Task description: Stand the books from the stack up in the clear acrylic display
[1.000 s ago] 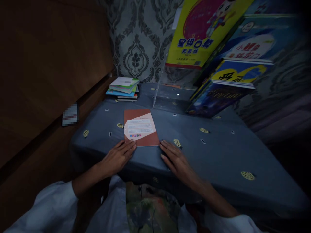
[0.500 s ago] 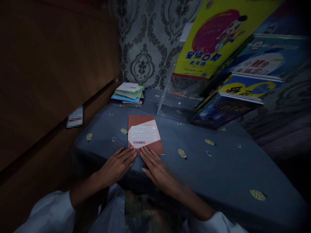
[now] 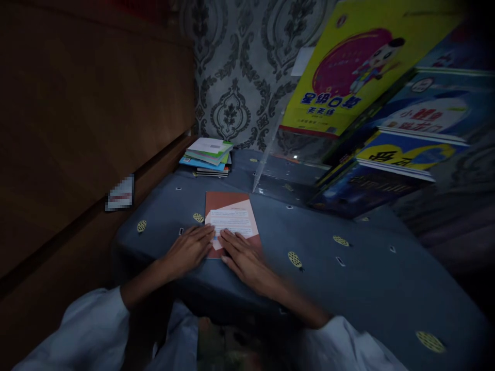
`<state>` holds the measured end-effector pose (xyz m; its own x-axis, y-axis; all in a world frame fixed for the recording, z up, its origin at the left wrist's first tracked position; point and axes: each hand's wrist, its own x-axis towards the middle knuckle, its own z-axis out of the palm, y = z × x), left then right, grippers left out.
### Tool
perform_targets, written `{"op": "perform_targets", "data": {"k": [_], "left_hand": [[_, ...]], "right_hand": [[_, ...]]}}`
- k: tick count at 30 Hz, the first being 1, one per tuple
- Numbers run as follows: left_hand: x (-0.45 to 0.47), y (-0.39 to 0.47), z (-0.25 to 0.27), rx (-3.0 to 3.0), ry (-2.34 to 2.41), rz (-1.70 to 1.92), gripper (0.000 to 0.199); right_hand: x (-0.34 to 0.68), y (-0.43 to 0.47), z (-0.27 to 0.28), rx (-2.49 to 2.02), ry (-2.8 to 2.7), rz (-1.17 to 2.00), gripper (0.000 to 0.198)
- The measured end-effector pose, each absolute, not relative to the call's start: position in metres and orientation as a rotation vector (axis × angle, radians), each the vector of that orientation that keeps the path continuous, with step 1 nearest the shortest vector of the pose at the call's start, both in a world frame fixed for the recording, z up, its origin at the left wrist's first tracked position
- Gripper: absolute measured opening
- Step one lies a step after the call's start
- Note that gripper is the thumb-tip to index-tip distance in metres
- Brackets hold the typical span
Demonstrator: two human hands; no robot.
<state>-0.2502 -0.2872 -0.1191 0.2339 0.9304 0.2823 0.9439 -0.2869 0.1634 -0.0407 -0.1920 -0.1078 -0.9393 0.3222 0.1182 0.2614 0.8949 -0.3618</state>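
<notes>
A thin reddish-brown book (image 3: 228, 201) with a pale printed panel lies closed and flat near the front edge of the cloth-covered table (image 3: 348, 288). My left hand (image 3: 192, 249) rests on the lower left part of its cover, fingers stretched out and flat. On the lower right part lies my right hand (image 3: 243, 256), also flat, with its thumb a little apart. The fingertips of both hands almost meet over the lower part of the pale panel. Neither hand grasps anything.
Behind the book, a stack of books (image 3: 209, 154) sits by the patterned wall. At the right, a clear stand (image 3: 266, 159) holds several upright books, among them a yellow one (image 3: 328, 77). A wooden panel (image 3: 93, 103) rises along the left side.
Both hands have slid forward from the book's near edge onto its cover, now hiding part of the pale panel. The camera view has shifted slightly.
</notes>
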Motion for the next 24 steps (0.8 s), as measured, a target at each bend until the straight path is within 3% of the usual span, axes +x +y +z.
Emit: {"op": "perform_targets", "data": {"k": [14,24], "left_hand": [[-0.295,-0.179,-0.118,-2.326,-2.126,-0.463,0.043],[-0.297,-0.166,-0.126,-2.252,-2.093,-0.439,0.041]], "right_hand": [[-0.124,-0.092,-0.114,-0.420,-2.878,0.489,0.054],[-0.113,-0.064,-0.142,-0.492,-2.763,0.461,0.055]]}}
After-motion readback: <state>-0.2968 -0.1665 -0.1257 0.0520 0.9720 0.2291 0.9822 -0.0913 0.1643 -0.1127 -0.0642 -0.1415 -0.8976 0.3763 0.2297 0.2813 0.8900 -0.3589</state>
